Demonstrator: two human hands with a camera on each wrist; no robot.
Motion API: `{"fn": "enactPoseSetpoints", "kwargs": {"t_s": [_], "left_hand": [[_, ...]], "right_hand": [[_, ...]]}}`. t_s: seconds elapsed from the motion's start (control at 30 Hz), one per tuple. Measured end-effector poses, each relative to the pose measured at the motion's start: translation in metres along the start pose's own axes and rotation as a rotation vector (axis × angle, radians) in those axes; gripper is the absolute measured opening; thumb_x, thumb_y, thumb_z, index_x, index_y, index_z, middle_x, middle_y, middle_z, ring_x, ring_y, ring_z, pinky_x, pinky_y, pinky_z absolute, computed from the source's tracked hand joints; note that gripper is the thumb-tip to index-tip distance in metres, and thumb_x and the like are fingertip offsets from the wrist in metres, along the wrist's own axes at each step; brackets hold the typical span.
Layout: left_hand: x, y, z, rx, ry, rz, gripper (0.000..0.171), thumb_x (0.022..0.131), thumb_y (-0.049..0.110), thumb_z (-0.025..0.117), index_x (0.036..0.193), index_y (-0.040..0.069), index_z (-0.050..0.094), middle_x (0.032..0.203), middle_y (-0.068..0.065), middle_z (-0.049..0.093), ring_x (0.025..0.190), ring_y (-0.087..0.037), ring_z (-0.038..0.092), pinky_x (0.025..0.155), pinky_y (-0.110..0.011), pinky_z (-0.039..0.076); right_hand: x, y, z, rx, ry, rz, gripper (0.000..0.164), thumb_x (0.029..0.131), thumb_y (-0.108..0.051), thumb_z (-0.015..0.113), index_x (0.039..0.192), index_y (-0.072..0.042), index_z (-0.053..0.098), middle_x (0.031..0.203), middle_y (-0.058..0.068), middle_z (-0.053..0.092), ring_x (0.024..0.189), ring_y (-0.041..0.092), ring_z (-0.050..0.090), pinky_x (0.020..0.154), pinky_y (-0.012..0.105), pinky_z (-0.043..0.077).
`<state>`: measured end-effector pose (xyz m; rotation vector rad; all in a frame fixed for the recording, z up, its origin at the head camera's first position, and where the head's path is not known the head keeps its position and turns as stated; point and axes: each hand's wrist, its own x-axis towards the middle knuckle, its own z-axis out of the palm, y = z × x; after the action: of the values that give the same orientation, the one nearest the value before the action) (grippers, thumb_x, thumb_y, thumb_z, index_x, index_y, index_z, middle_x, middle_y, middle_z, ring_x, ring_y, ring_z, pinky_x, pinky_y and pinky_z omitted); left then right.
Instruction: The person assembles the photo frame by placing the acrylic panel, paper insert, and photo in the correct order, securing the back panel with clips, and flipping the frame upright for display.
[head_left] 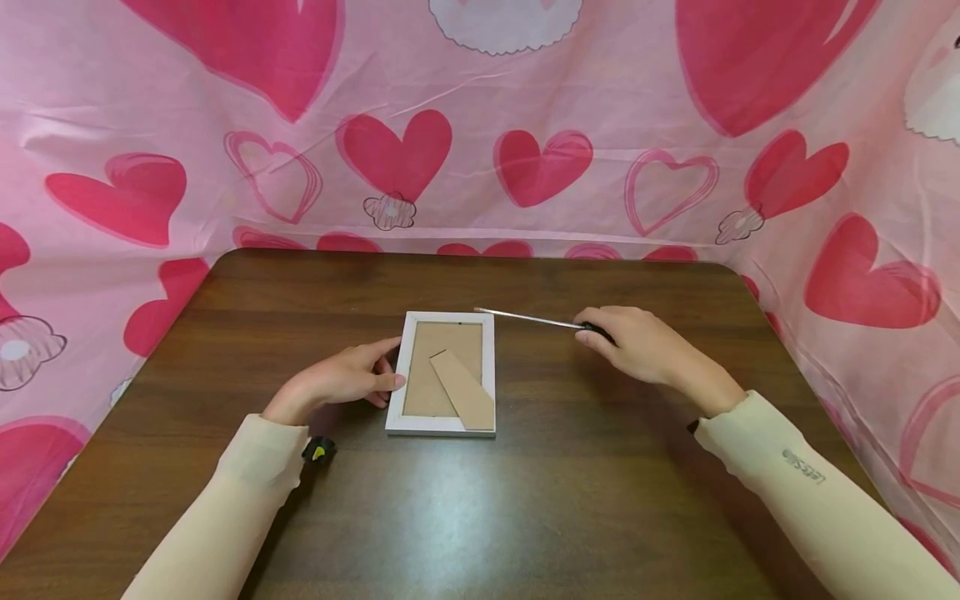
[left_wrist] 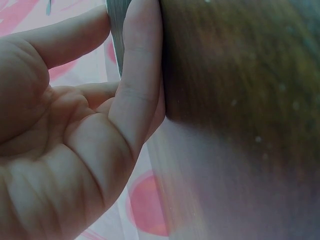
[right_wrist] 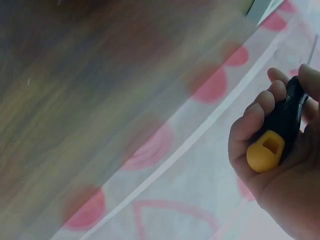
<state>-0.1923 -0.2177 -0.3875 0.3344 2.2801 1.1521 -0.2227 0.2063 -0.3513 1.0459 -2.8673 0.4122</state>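
Observation:
A white-rimmed picture frame point(head_left: 487, 350) lies on the table with its back up, showing brown backing board point(head_left: 431, 375) and a slanted easel leg point(head_left: 467, 392). My left hand point(head_left: 348, 373) holds its left edge, the thumb at the rim and fingers against the side. In the left wrist view, the frame's side point(left_wrist: 117, 30) meets the fingertips. My right hand point(head_left: 637, 342) grips a screwdriver point(head_left: 532, 317) by its black handle point(right_wrist: 285, 115) with a yellow end point(right_wrist: 264, 154). The screwdriver's tip is by the frame's upper right corner; I cannot tell whether they touch.
The brown wooden table point(head_left: 585, 500) has rounded far corners. A pink curtain point(head_left: 465, 183) with hearts hangs behind it and along the sides. Beside the left cuff is a small black object point(head_left: 318, 451) with a yellow mark.

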Motion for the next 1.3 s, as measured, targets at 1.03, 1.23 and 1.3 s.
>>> {"fn": "enactPoseSetpoints", "kwargs": {"t_s": [1.03, 1.23, 1.3], "left_hand": [[0.0, 0.0, -0.002, 0.014, -0.011, -0.002, 0.076, 0.092, 0.018, 0.065, 0.15, 0.005, 0.018, 0.093, -0.016, 0.055, 0.074, -0.023, 0.064, 0.072, -0.036, 0.057], [0.0, 0.0, -0.002, 0.025, -0.01, -0.002, 0.076, 0.092, 0.02, 0.065, 0.151, 0.006, 0.018, 0.093, -0.016, 0.055, 0.074, -0.023, 0.064, 0.072, -0.036, 0.057], [0.0, 0.0, -0.002, 0.031, -0.011, -0.001, 0.077, 0.092, 0.022, 0.066, 0.151, 0.007, 0.018, 0.093, -0.016, 0.055, 0.074, -0.023, 0.064, 0.072, -0.036, 0.057]], "right_hand": [[-0.022, -0.073, 0.051, -0.011, -0.066, -0.251, 0.03, 0.098, -0.031, 0.054, 0.071, -0.027, 0.042, 0.058, -0.015, 0.032, 0.052, 0.003, 0.037, 0.044, 0.023, 0.033], [-0.022, -0.072, 0.054, -0.018, -0.088, -0.237, 0.029, 0.098, -0.033, 0.052, 0.072, -0.028, 0.042, 0.058, -0.015, 0.035, 0.052, 0.004, 0.039, 0.045, 0.024, 0.035], [-0.023, -0.073, 0.055, -0.024, -0.088, -0.23, 0.028, 0.098, -0.033, 0.052, 0.072, -0.028, 0.043, 0.058, -0.015, 0.037, 0.052, 0.004, 0.039, 0.045, 0.024, 0.034]]}}
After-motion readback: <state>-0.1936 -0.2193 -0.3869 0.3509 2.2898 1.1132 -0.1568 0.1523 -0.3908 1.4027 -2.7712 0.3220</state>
